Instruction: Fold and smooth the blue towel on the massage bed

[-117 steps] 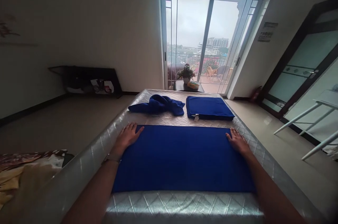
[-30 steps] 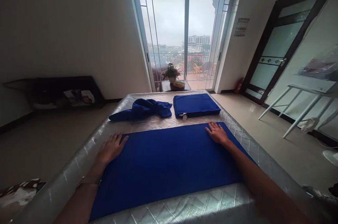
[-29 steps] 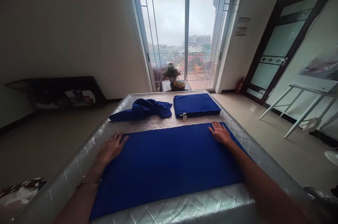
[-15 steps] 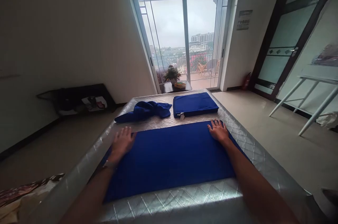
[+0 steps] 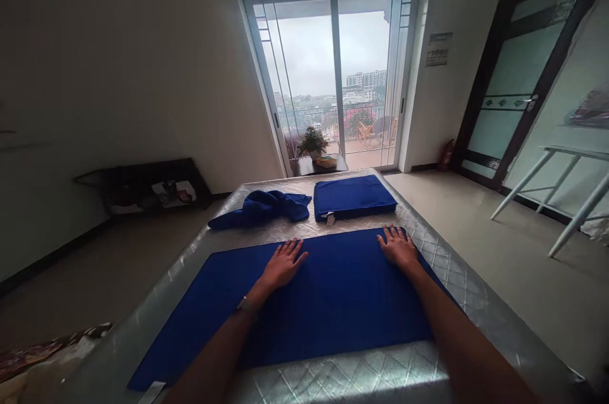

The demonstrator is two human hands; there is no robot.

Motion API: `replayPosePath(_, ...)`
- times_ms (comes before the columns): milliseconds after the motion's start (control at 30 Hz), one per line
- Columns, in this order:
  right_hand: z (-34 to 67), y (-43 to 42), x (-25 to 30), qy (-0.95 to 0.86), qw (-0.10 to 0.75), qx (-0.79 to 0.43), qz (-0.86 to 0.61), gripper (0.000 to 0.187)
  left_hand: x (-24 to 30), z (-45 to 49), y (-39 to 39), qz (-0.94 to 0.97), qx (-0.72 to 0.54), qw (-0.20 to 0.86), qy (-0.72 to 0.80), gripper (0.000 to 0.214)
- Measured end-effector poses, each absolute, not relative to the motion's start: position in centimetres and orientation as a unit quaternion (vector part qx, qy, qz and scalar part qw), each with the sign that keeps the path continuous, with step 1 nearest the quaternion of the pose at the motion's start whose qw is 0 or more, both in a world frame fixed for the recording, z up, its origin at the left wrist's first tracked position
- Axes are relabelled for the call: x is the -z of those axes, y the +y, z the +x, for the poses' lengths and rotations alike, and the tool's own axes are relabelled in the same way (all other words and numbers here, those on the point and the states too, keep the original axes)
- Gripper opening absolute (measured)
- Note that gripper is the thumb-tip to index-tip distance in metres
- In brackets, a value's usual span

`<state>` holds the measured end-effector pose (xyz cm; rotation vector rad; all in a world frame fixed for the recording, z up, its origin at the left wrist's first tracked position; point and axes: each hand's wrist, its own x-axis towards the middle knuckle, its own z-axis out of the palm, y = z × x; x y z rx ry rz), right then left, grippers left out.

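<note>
A large blue cloth [image 5: 333, 302] lies spread flat across a silver quilted mattress [image 5: 442, 252]. My left hand [image 5: 281, 264] rests open and flat near the cloth's middle, by its far edge. My right hand [image 5: 398, 247] lies open, fingers spread, on the cloth's far right corner. Beyond them sit a crumpled blue cloth [image 5: 259, 208] on the left and a neatly folded blue cloth [image 5: 353, 197] with a white tag on the right.
A glass sliding door [image 5: 333, 80] with a potted plant [image 5: 311, 141] stands beyond the mattress. A low dark shelf [image 5: 143, 187] runs along the left wall. White table legs [image 5: 561, 201] stand on the right. A patterned cloth [image 5: 33, 359] lies at lower left.
My left hand has slid right from the cloth's left end to near its middle. My right hand has stayed on the far right corner. The view has shifted slightly.
</note>
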<state>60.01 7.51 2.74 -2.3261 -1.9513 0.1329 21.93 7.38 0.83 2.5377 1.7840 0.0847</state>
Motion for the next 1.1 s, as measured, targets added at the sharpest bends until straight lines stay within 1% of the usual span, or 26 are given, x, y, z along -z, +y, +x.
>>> replayPosePath(200,60.2,7.6,-2.9,-0.643,0.035,-0.033,-0.765,0.067,-2.2,11.1,7.4,0.72,-0.024,0.045,0.692,0.072)
replayPosePath(367,60.4,7.9,-2.8,-0.644,0.01,-0.029,-0.765,0.068,-1.4,4.1,7.2,0.663,-0.039,0.012,0.747,0.071)
replayPosePath(467,60.4,8.0,-2.8,-0.643,-0.003,-0.021,-0.765,0.068,-1.1,3.7,6.9,0.656,-0.065,-0.001,0.752,0.073)
replayPosePath(633,59.8,7.6,-3.8,-0.632,-0.034,-0.008,-0.774,0.066,-1.8,5.0,6.4,0.645,-0.079,0.014,0.76,0.072)
replayPosePath(767,57.2,7.0,-5.7,-0.605,-0.07,0.067,-0.79,0.06,-2.2,5.2,6.2,0.644,-0.076,0.01,0.762,0.072)
replayPosePath(833,54.4,6.4,-6.5,-0.634,-0.053,0.107,-0.764,0.057,-2.4,5.3,6.0,0.644,-0.08,0.009,0.76,0.072)
replayPosePath(900,50.5,5.6,-6.9,-0.696,-0.006,0.1,-0.711,0.056,-2.5,5.4,5.9,0.646,-0.085,0.011,0.758,0.072)
replayPosePath(1000,44.0,4.5,-6.5,-0.779,0.061,0.014,-0.624,0.057,-2.8,5.5,5.8,0.647,-0.085,0.014,0.757,0.071)
replayPosePath(1100,39.4,4.1,-5.6,-0.811,0.089,-0.061,-0.575,0.061,-2.8,5.5,5.7,0.648,-0.079,0.015,0.757,0.072)
